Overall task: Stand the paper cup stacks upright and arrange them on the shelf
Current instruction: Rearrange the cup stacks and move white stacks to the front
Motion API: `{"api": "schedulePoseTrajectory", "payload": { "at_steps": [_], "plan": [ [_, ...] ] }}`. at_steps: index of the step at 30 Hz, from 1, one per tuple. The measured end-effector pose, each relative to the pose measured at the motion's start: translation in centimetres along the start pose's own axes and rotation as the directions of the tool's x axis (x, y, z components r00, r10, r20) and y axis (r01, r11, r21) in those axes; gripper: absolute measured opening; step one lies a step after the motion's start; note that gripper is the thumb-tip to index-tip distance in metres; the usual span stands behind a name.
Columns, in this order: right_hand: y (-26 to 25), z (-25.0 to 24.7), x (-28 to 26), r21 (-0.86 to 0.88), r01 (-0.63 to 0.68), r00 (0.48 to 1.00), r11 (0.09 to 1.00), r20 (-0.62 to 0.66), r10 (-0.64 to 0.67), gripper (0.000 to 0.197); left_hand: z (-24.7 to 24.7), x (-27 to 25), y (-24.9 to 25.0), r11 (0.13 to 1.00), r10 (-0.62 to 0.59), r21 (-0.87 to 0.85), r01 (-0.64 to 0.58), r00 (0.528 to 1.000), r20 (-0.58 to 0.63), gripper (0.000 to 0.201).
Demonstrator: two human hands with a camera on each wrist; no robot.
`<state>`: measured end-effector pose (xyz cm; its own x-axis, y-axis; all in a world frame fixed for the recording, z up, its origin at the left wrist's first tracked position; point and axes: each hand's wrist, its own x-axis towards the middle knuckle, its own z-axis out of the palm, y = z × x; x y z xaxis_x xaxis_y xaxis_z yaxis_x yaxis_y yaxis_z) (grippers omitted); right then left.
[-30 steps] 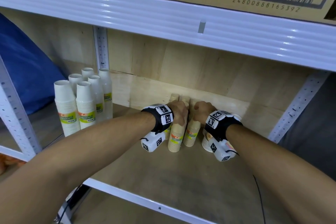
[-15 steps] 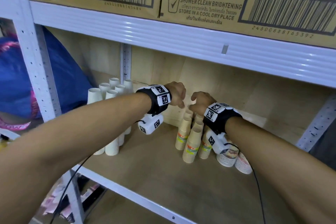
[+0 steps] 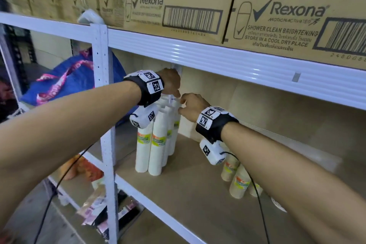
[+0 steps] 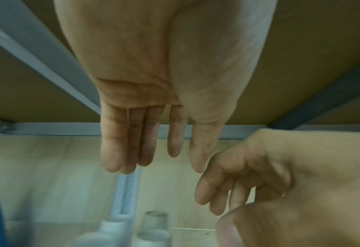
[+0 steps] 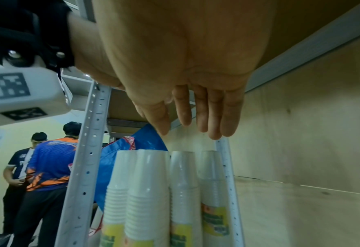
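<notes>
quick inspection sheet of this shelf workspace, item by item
surface: wooden shelf board in a white metal rack.
job's things: white paper cup stacks upright and grouped at the left; brown paper cup stacks upright further right.
clutter: a white round object behind the right forearm, too hidden to identify.
grips: left hand and right hand above the white stacks' tops, fingers straight, holding nothing.
cables: black cables hang from both wrist cameras.
surroundings: Rexona cartons on the shelf above; blue bag to the left; people stand beyond the rack.
</notes>
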<state>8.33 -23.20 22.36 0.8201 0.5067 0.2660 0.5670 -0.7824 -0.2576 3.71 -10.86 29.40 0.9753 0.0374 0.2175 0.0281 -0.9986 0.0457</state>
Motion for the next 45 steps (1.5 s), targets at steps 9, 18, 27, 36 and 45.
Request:
{"api": "schedulePoseTrajectory", "payload": {
  "at_steps": [9,18,27,36,45],
  "plan": [
    [-4.6,2.3,1.4,0.047,0.088,0.995,0.995,0.050,-0.091,0.035,1.6,-1.6,-6.2,0.989,-0.146,0.008,0.146,0.979,0.145,0.038],
    [-5.8,4.2,2.1,0.003,0.063,0.993,0.998,0.097,-0.063,0.038,4.2,-2.3,-7.6,0.971,-0.135,-0.154,0.185,0.949,0.284,0.045],
    [-5.2,3.8,2.1,0.012,0.070,0.981,0.997,0.181,-0.071,0.038,5.5,-2.1,-8.2,0.972,-0.057,-0.201,0.118,0.957,0.283,0.032],
    [-3.5,1.9,0.8,0.023,0.069,0.982,0.997,0.176,-0.072,0.034,4.7,0.0,-6.5,0.984,0.067,-0.177,-0.007,0.939,0.339,0.029],
    [1.8,-1.8,-0.2,0.034,-0.081,0.984,0.996,0.161,0.075,0.037,3.6,3.3,-0.9,0.954,0.203,-0.281,-0.104,0.915,0.350,0.032]
  ]
}}
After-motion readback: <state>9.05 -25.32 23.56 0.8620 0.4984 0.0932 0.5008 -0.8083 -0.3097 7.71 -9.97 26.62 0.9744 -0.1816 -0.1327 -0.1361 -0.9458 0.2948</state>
